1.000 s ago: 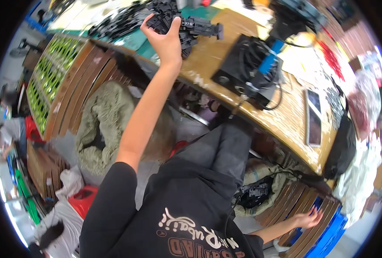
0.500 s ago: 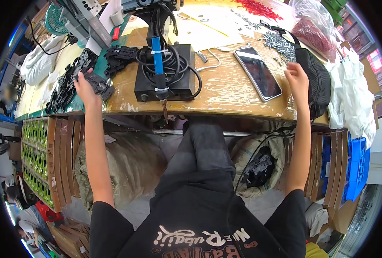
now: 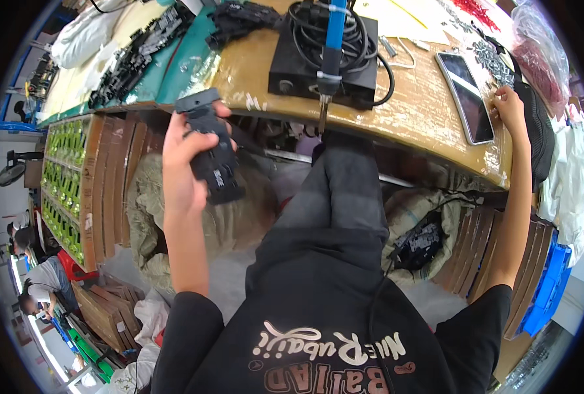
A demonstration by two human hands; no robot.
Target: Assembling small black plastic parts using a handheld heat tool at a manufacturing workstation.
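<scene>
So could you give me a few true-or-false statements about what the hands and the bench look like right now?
1. The left hand holds a black plastic part. True.
2. The right hand grips the blue tool. False: it rests at the bench edge beside the phone.
3. The phone lies on the bench. True.
4. The blue tool lies on the floor. False: it sits on a black box.

- Black plastic part (image 3: 212, 154): long, flat, ribbed moulding with small pale marks on its face; held upright and slightly tilted, below the workbench edge, in front of a sack.
- Upper end capped by a grey block.
</scene>
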